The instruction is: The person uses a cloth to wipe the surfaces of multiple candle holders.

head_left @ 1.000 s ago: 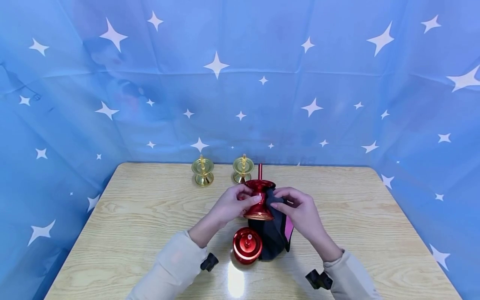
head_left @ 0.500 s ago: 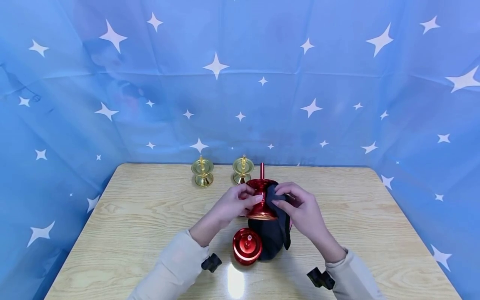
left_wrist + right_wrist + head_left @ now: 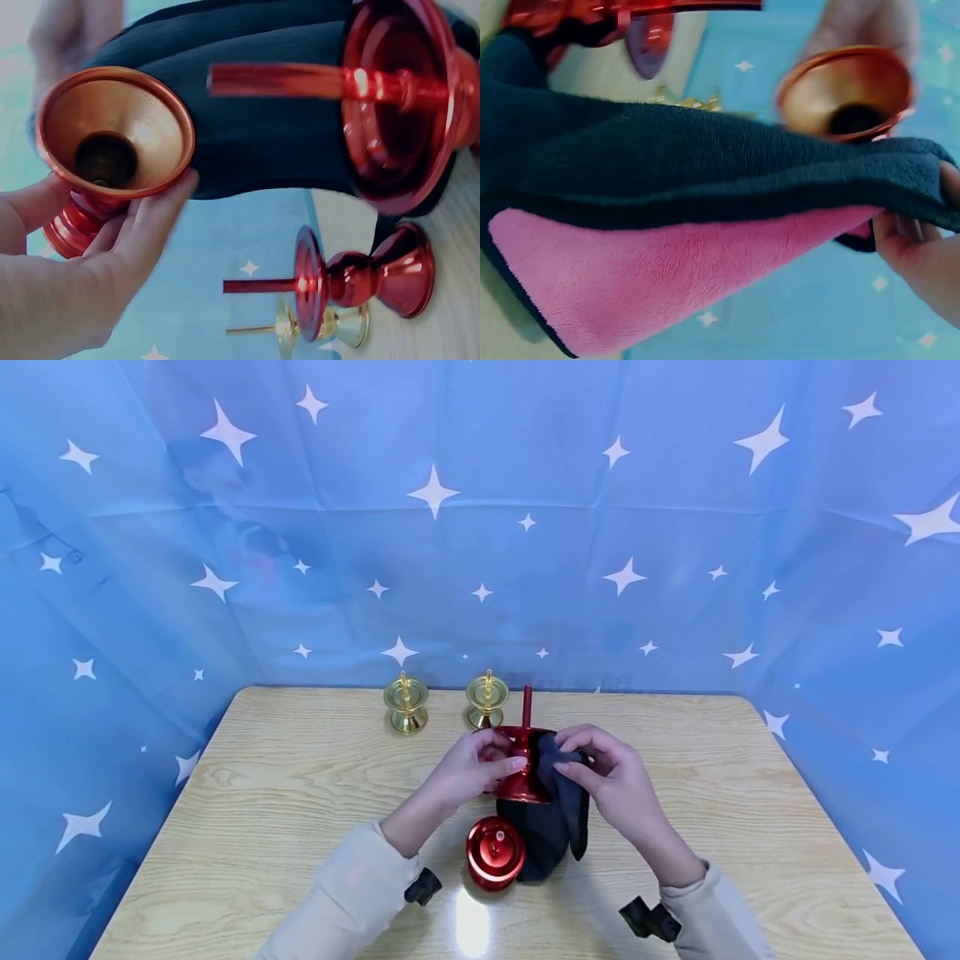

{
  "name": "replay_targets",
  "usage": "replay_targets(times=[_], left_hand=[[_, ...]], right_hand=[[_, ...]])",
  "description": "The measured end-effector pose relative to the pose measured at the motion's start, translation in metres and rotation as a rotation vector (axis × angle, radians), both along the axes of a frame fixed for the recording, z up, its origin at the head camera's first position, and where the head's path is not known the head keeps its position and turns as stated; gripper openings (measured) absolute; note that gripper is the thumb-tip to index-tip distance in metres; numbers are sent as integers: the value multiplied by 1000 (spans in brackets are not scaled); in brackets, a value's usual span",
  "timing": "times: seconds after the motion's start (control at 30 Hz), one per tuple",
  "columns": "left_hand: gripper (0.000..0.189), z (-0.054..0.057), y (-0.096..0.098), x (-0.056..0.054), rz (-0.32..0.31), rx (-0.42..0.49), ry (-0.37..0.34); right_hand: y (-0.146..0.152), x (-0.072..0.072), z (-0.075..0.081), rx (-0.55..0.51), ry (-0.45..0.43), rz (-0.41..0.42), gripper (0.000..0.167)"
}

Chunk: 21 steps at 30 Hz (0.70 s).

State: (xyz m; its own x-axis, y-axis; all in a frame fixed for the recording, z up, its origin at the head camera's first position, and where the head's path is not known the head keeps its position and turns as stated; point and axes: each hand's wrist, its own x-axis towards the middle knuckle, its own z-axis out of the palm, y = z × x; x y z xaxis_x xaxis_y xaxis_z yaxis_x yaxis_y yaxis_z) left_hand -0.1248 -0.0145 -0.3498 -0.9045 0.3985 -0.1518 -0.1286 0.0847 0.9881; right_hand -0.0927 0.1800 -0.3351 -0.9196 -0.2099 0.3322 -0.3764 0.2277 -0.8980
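Note:
My left hand (image 3: 468, 772) grips a shiny red candle holder (image 3: 523, 787) by its narrow middle, lifted off the table, its long spike up. In the left wrist view the hollow, copper-toned underside of its base faces the camera. My right hand (image 3: 611, 777) pinches a dark grey cloth (image 3: 568, 797) against the holder's right side. The cloth hangs down to the table, and its pink reverse (image 3: 682, 277) shows in the right wrist view. A second red candle holder (image 3: 495, 853) stands in front, beside the cloth.
Two gold candle holders, one left (image 3: 407, 697) and one right (image 3: 487, 693), stand near the back edge of the wooden table (image 3: 300, 777). Another red candle holder (image 3: 349, 277) stands behind my left hand, mostly hidden in the head view. A blue star-patterned curtain (image 3: 675, 510) surrounds the table.
The held candle holder has shifted slightly right and tilted. My right hand has moved a little right with the cloth, whose pink side has turned out of sight in the head view.

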Motion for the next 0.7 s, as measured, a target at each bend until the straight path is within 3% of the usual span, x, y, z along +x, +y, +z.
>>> replay_targets(times=[0.17,0.47,0.7], left_hand=[[25,-4,1,0,11,13,13],[31,-2,-3,0,-27,108,-97],[31,1,-1,2,-10,52,-49]], right_hand=[[-6,4,5,19,59,31,16],[-1,0,-11,44,-2,-28,13],[1,-2,-15,47,-26,-51,12]])
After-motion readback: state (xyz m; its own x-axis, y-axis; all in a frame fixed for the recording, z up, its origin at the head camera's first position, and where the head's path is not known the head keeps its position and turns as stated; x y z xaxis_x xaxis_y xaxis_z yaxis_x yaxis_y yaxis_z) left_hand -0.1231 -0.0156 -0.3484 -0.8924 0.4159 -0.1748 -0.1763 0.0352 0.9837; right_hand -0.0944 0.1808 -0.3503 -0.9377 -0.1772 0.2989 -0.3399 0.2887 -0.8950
